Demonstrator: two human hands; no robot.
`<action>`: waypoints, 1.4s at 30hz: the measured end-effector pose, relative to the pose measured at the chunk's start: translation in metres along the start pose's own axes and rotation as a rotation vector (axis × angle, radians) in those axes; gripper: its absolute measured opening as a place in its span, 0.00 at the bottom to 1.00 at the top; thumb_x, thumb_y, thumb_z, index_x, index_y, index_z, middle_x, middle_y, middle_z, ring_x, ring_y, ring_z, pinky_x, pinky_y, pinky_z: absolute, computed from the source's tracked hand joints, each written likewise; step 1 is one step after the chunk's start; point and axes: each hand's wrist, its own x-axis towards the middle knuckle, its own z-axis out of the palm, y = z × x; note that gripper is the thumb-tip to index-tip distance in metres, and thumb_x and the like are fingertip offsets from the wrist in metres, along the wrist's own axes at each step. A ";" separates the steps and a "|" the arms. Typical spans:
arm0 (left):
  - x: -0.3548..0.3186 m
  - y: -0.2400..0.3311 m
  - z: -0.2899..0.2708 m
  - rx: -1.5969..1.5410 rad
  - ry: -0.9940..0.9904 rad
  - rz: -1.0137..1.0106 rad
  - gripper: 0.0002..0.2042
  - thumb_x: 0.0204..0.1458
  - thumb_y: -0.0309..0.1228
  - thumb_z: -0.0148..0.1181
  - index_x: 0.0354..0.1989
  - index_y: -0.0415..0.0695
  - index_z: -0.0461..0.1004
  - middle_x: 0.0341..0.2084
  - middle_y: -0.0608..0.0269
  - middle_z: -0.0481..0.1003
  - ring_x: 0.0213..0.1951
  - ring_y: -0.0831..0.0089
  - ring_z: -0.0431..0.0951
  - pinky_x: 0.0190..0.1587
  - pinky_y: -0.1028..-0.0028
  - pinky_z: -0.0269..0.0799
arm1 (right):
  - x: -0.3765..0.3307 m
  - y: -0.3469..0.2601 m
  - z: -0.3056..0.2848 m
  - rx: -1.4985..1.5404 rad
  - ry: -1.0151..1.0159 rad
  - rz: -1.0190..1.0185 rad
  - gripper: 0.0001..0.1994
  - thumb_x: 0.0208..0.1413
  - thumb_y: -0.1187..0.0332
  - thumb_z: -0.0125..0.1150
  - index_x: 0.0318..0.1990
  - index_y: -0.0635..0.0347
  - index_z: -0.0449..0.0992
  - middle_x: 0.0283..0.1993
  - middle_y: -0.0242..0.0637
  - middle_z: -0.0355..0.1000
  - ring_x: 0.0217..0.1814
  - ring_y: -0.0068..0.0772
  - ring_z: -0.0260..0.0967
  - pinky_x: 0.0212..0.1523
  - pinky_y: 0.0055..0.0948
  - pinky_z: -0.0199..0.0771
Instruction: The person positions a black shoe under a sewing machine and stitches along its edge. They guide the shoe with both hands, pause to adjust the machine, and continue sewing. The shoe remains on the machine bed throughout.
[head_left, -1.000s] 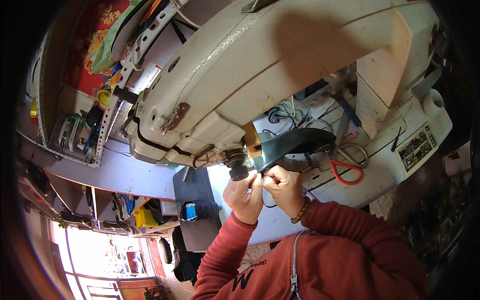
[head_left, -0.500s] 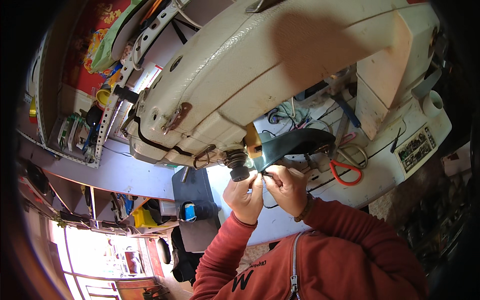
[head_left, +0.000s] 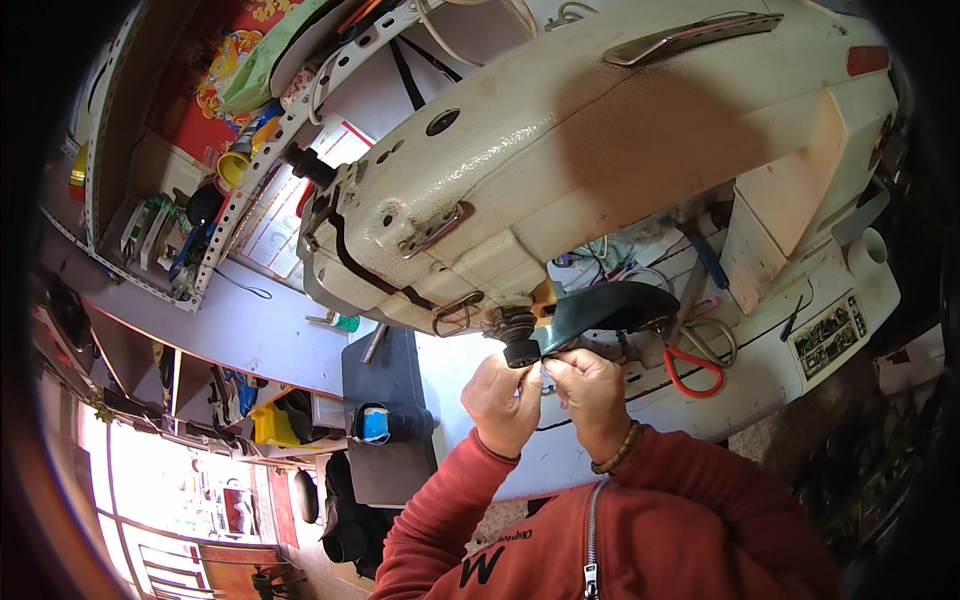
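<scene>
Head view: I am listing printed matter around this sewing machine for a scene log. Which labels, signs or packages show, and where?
Plate label: on the machine's base at right, small dark rectangle with pale print.
Paper chart: left of the machine head, white sheet with red border and fine lines.
Printed cloth or poster: upper left, red with yellow and blue figures.
Red marker: top right of the machine body, small oblong.

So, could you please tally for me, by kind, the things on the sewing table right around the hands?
Sewing machine: 1
Dark curved piece pinched by the left hand and right hand: 1
Scissors with red handles: 1
Beaded bracelet on the right wrist: 1
Total: 4
</scene>
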 end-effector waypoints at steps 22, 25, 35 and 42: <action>0.001 -0.005 -0.001 -0.125 -0.036 -0.044 0.08 0.41 0.17 0.65 0.24 0.40 0.71 0.19 0.57 0.68 0.21 0.60 0.69 0.24 0.68 0.65 | 0.003 0.002 -0.002 0.058 -0.138 -0.123 0.05 0.55 0.76 0.57 0.27 0.62 0.74 0.21 0.23 0.66 0.22 0.10 0.57 0.23 0.16 0.59; -0.002 -0.008 -0.003 -0.129 -0.068 -0.051 0.08 0.42 0.18 0.65 0.26 0.39 0.71 0.21 0.57 0.68 0.22 0.61 0.70 0.25 0.69 0.65 | 0.004 -0.001 -0.001 0.097 -0.141 -0.095 0.05 0.55 0.75 0.58 0.26 0.63 0.74 0.20 0.24 0.66 0.21 0.11 0.58 0.22 0.17 0.59; -0.034 -0.015 0.017 -0.111 0.092 -0.002 0.17 0.43 0.15 0.65 0.43 0.40 0.75 0.36 0.56 0.72 0.38 0.60 0.72 0.41 0.69 0.69 | 0.002 0.005 0.004 0.105 -0.048 -0.061 0.04 0.53 0.77 0.58 0.27 0.65 0.76 0.19 0.24 0.66 0.22 0.10 0.58 0.22 0.17 0.60; -0.041 -0.011 0.034 -0.116 0.261 -0.035 0.16 0.44 0.15 0.65 0.42 0.41 0.73 0.36 0.55 0.73 0.38 0.58 0.73 0.41 0.67 0.71 | 0.000 0.005 0.003 0.054 -0.050 -0.104 0.04 0.52 0.77 0.58 0.27 0.65 0.76 0.20 0.23 0.67 0.24 0.10 0.59 0.23 0.17 0.62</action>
